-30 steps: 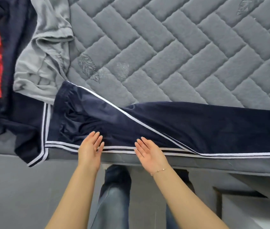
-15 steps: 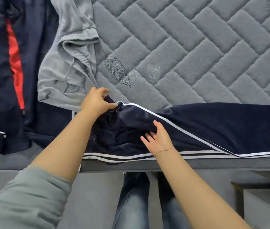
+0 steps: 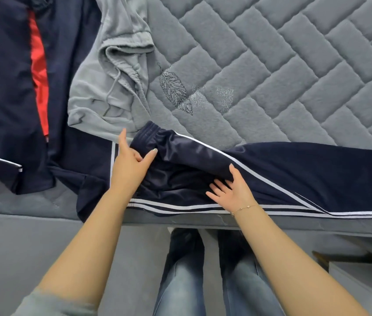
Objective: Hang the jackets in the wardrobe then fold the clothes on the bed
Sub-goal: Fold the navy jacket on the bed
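Note:
Navy track pants (image 3: 294, 176) with white side stripes lie along the near edge of the grey quilted mattress (image 3: 283, 65), waistband to the left. My left hand (image 3: 130, 165) pinches the waistband's left end, thumb on top of the fabric and index finger pointing up beside it. Just right of it, my right hand (image 3: 230, 190) rests flat on the upper part of the pants with its fingers spread, its index finger tucked against a fold.
A crumpled grey drawstring garment (image 3: 116, 87) lies just behind the waistband. A navy garment with a red stripe (image 3: 37, 65) covers the far left, with more navy fabric (image 3: 66, 176) beneath. White furniture (image 3: 362, 288) stands at the lower right beside my legs.
My left hand went from lying flat at the near hem to the waistband's far corner and took hold of it, then drew it a little nearer. My right hand slid up onto the pants.

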The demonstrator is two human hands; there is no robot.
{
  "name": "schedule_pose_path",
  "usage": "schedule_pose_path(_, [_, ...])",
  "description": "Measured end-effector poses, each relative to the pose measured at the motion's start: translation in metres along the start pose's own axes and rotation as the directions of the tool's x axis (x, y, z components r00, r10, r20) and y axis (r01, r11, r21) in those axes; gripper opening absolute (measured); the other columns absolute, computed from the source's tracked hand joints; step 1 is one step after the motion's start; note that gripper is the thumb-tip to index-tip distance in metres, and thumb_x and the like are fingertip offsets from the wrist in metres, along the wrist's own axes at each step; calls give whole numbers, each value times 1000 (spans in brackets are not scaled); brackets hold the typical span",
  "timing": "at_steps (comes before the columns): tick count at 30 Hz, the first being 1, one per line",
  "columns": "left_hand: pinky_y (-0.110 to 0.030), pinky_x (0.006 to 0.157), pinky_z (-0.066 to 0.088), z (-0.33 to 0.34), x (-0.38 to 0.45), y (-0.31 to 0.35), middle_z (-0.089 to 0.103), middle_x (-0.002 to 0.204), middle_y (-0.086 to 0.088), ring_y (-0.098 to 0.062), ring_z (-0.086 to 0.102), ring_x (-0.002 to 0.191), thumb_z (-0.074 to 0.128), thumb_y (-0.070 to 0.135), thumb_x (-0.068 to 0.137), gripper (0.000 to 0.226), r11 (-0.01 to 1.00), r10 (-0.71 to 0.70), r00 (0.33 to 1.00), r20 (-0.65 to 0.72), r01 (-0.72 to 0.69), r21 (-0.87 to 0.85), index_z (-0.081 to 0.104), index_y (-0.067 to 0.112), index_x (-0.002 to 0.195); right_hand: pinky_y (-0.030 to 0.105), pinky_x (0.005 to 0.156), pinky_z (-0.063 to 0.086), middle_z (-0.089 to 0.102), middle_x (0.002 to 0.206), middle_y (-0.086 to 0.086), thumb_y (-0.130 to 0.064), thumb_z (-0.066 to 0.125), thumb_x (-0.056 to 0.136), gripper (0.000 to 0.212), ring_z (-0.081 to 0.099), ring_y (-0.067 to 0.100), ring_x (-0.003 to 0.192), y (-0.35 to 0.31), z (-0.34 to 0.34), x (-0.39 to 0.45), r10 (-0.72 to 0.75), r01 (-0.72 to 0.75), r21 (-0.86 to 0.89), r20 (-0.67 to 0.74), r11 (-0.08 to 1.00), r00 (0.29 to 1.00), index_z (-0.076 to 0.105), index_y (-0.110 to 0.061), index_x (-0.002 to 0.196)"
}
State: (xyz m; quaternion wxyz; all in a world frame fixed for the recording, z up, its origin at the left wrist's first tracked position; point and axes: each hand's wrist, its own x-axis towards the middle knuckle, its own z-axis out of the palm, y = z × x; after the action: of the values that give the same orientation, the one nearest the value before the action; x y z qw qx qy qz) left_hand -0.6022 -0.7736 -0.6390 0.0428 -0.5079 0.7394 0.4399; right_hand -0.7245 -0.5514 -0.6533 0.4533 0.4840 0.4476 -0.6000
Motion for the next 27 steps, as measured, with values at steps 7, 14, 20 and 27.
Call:
schedule_pose_path(7, [-26,63,56,9,45,33,72,86,-7,-13,63,61,58,61,88,43,966,-205,927,313,244,-91,53,23,107,55,111,33,45,145,15,-50,67,86,83,39,32,138,0,-1,8,-5,5,-42,-10,999,1000,30,-9,149])
schedule_pose_path(14, [-33,67,57,-38,-43,-29,66,96,9,-18,73,69,49,79,80,66,751,-489,861,141,497,-434,62,20,106,50,107,36,48,143,12,-52,60,90,69,44,27,134,25,-13,-6,-140,140,-128,10,982,990,43,-11,143])
schedule_pose_path(20, [-30,65,51,-18,-96,-65,68,88,2,-20,67,78,61,64,83,46,577,-577,704,415,711,-402,65,20,97,41,108,38,45,148,8,-48,55,95,69,45,25,136,43,-30,-15,-95,93,-84,-26,992,995,35,-11,149])
schedule_pose_path(27, [-38,89,55,-16,-77,-42,71,106,-7,-26,67,103,78,28,81,29,796,-234,967,100,250,-551,68,18,106,39,114,35,42,151,10,-38,52,99,59,41,26,138,34,-22,-1,-143,148,60,-68,987,987,35,-8,147])
